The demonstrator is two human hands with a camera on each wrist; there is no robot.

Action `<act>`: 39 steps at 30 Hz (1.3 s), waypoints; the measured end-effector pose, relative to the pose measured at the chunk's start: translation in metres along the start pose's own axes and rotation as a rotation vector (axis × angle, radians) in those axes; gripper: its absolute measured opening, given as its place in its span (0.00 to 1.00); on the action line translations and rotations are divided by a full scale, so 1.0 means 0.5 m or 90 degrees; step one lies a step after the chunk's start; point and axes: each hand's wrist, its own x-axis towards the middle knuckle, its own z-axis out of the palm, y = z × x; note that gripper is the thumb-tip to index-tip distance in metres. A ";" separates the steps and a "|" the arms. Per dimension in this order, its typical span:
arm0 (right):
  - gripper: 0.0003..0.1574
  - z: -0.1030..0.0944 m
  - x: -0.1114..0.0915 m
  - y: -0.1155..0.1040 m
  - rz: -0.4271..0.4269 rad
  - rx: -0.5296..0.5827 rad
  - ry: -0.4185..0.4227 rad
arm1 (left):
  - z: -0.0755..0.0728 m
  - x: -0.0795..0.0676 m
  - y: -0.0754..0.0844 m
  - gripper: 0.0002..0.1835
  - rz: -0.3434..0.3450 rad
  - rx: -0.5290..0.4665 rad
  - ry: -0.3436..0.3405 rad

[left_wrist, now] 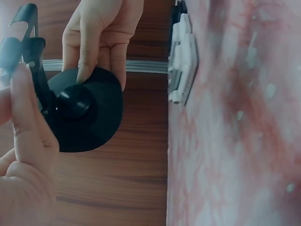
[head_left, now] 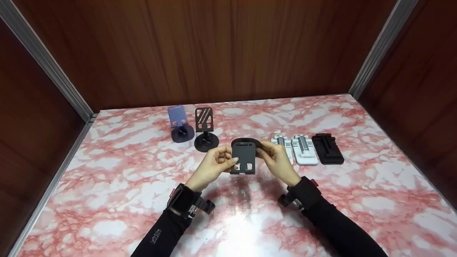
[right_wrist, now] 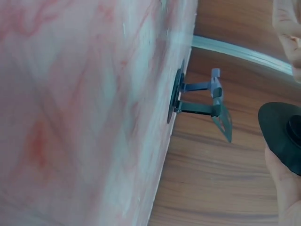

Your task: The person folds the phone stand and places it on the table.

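Both hands hold a black phone stand (head_left: 244,154) up in front of the body, its slotted plate facing the head camera. My left hand (head_left: 210,167) pinches the plate's left edge, thumb on the front near the two cutouts. Behind the plate, my right hand (head_left: 279,160) grips the rim of the rounded base (head_left: 246,140). In the left wrist view the underside knob and arm join the base (left_wrist: 101,125) to the plate, and the right thumb lies on the base. The right wrist view catches only part of the base (right_wrist: 277,132), with the right hand (right_wrist: 284,186) below it.
A purple phone stand (head_left: 177,116) and a black one with diagonal slots (head_left: 204,121) stand upright at the back left. To the right lie folded stands: a white one (head_left: 282,140) partly behind the right hand, another white one (head_left: 304,151), and a black one (head_left: 327,150). Wood-grain panels (head_left: 228,53) enclose the marbled table.
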 end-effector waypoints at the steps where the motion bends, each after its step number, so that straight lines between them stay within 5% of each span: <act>1: 0.14 -0.001 0.000 0.000 0.011 0.002 -0.003 | 0.002 0.001 -0.003 0.04 0.003 0.001 0.004; 10: 0.18 -0.011 0.006 -0.009 0.117 0.059 -0.051 | 0.018 0.003 -0.011 0.07 0.045 0.054 0.058; 23: 0.25 -0.031 0.006 -0.011 0.181 0.204 -0.145 | 0.015 -0.002 0.007 0.05 0.012 0.015 0.061; 30: 0.36 -0.026 0.002 -0.019 0.239 0.140 -0.144 | 0.017 -0.001 0.004 0.08 0.011 0.048 0.074; 36: 0.35 -0.020 0.005 -0.023 0.280 0.195 -0.128 | 0.015 0.001 -0.001 0.16 0.061 0.123 0.130; 39: 0.35 -0.021 0.005 -0.023 0.293 0.220 -0.130 | 0.015 0.002 -0.003 0.25 0.048 0.109 0.142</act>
